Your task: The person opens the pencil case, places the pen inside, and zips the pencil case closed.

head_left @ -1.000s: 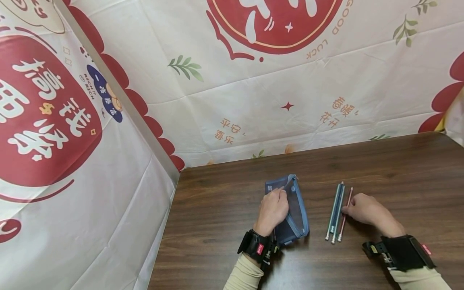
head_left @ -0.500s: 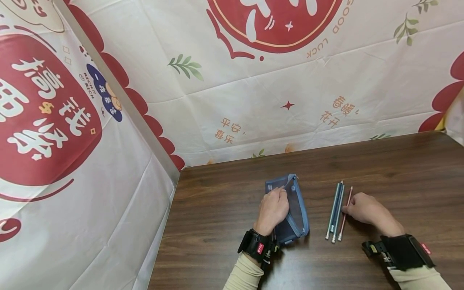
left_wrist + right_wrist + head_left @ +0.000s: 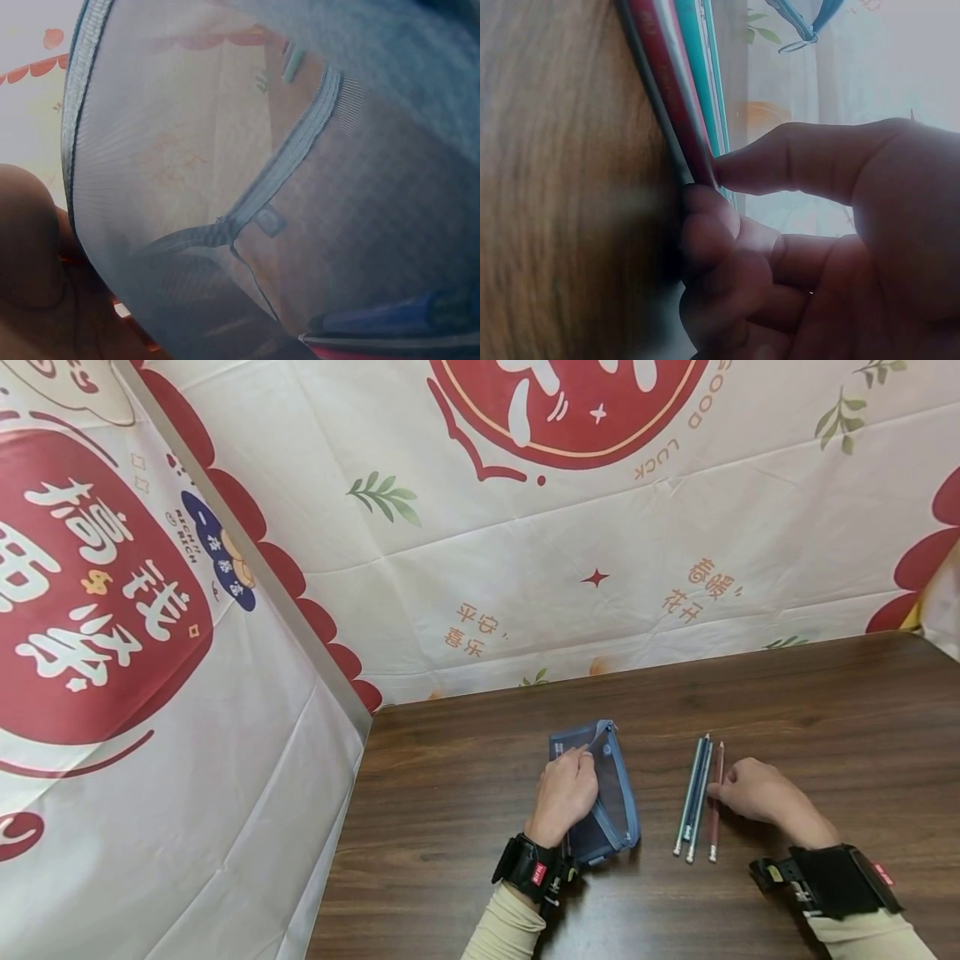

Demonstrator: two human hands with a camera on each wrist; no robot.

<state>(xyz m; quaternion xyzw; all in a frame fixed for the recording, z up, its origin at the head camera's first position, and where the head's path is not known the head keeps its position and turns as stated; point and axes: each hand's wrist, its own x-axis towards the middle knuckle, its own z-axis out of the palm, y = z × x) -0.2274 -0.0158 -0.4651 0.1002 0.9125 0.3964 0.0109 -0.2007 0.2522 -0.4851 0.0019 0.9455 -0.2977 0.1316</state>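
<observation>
"On the wooden table (image 3: 825, 718), what's the right hand (image 3: 761, 792) holding?"
"Thumb and fingers pinch the red pencil (image 3: 715, 831), just beside the teal pencils (image 3: 700, 800)."
"And the left hand (image 3: 568, 795)?"
"Its fingers grip the blue pouch (image 3: 613, 793), farther left."
</observation>
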